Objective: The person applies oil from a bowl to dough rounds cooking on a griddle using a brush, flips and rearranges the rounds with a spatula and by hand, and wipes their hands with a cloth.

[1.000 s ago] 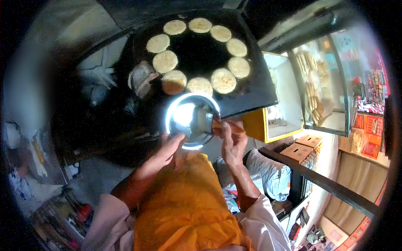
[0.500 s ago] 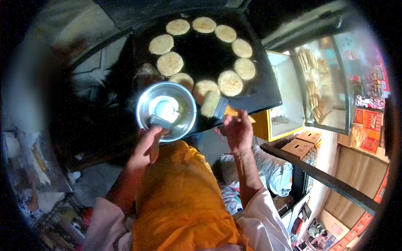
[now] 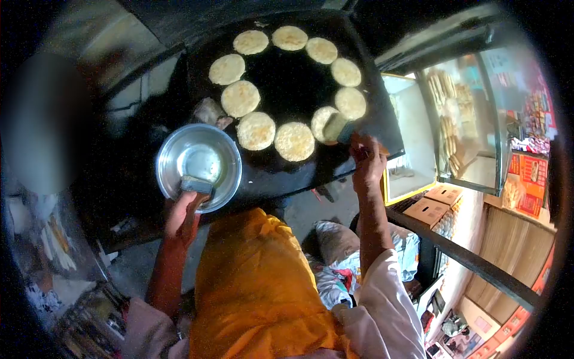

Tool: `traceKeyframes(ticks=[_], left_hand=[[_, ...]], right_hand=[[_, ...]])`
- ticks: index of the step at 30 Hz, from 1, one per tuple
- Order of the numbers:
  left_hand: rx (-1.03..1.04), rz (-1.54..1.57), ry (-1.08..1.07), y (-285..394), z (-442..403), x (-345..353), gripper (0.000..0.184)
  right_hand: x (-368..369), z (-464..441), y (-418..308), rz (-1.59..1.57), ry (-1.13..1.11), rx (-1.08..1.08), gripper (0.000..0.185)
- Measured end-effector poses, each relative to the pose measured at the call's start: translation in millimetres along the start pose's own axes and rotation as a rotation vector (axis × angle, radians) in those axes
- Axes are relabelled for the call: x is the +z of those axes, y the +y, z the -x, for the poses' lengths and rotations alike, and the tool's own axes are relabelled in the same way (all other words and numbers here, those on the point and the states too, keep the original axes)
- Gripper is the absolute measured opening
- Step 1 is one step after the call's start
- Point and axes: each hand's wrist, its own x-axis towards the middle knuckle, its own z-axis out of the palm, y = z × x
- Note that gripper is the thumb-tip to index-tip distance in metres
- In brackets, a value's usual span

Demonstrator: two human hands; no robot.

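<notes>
My left hand is closed at the near rim of a shiny metal bowl. A second flat brush with a metal band leans inside the bowl by my thumb. A little clear yellowish liquid seems to lie at the bottom. My right hand grips a wide flat brush, its bristles touching a flatbread on the right side of the ring. Several round pale flatbreads, such as the front one, lie in a ring on a black griddle.
A glass display case with stacked breads stands to the right, beside a yellow-edged white box. Cardboard boxes and stuffed bags lie below the griddle's right edge. A dark bar crosses at right.
My right hand has moved the brush right and up, from a front flatbread to one on the right. My left hand has shifted the bowl left and slightly down, uncovering the front-left flatbread.
</notes>
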Motion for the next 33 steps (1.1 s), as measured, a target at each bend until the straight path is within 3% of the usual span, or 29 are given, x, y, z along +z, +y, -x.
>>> traceKeyframes(ticks=[2, 3, 5, 7, 10, 13, 14, 15, 17, 21, 23, 25, 27, 33], left_hand=[[-0.079, 0.124, 0.027, -2, -6, -4, 0.028], [-0.079, 0.122, 0.027, 1, -6, 1, 0.028], [-0.062, 0.030, 0.008, 10, -5, 12, 0.031], [-0.066, 0.070, 0.019, 8, -8, 13, 0.031], [-0.064, 0.106, 0.018, 5, -12, 13, 0.030], [-0.034, 0.058, -0.002, 3, -12, 10, 0.030], [-0.014, 0.005, -0.016, 4, -12, 10, 0.030], [-0.014, 0.009, -0.024, 4, -14, 11, 0.030], [-0.061, 0.041, 0.017, 5, -15, 14, 0.028], [-0.052, 0.109, 0.008, 13, -19, 22, 0.026], [-0.087, 0.066, 0.035, 19, -20, 23, 0.027], [-0.052, 0.023, 0.028, 29, -17, 30, 0.029], [-0.011, -0.018, 0.036, 35, -14, 31, 0.031], [0.035, 0.014, 0.064, 57, -9, 38, 0.037]], right_hand=[[5, -8, -11, -0.135, 0.021, 0.058, 0.031], [3, -17, -19, -0.038, -0.075, -0.007, 0.029], [16, -39, -29, -0.447, -0.083, 0.041, 0.027], [-4, -83, -12, -0.418, -0.130, 0.079, 0.026], [-20, -121, 12, 0.225, -0.077, -0.061, 0.030], [8, -53, -31, 0.319, -0.120, -0.236, 0.028], [-9, -60, -7, -0.465, -0.184, 0.078, 0.026], [-22, -49, 2, -0.479, -0.397, -0.021, 0.025], [-31, -21, 16, -0.036, -0.062, 0.145, 0.030], [-15, 23, 8, -0.196, -0.031, 0.179, 0.032], [4, 50, 1, -0.241, -0.243, 0.298, 0.032], [13, 60, 17, -0.004, -0.187, 0.236, 0.029], [21, 61, 25, -0.076, -0.146, 0.242, 0.027], [90, 76, 28, -0.048, -0.377, 0.330, 0.027]])
